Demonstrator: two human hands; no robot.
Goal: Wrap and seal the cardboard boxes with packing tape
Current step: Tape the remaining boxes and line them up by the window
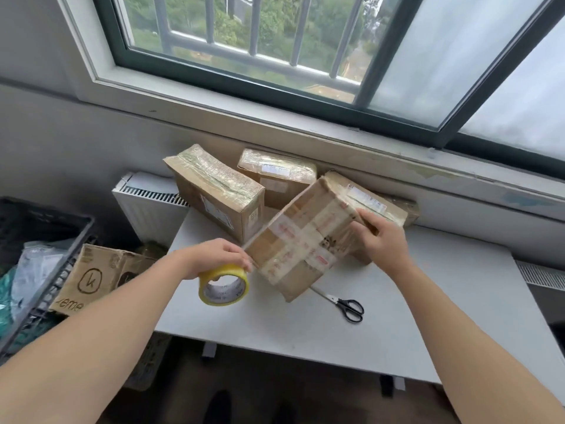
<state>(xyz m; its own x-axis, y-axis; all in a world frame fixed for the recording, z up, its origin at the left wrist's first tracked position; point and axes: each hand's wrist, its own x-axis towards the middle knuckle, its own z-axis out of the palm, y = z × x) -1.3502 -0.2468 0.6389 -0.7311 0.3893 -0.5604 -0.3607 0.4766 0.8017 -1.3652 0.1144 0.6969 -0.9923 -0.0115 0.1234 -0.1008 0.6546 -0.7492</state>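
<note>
The cardboard box (305,237) stands tilted on one lower corner on the white table (428,286), in front of two other taped boxes (214,191). The right hand (382,240) grips its upper far edge, fingers curled over it. The left hand (214,255) holds the yellow roll of packing tape (223,281), and a strip runs from the roll to the box's left edge. The box looks light and stiff, but the glossy tape already on it is probably slippery; I judge that the bare cardboard corners give the best hold. Red printing on that tape is too blurred to read. A flattened carton (91,276) at the left shows a circled "k" and the letters "eme".
</note>
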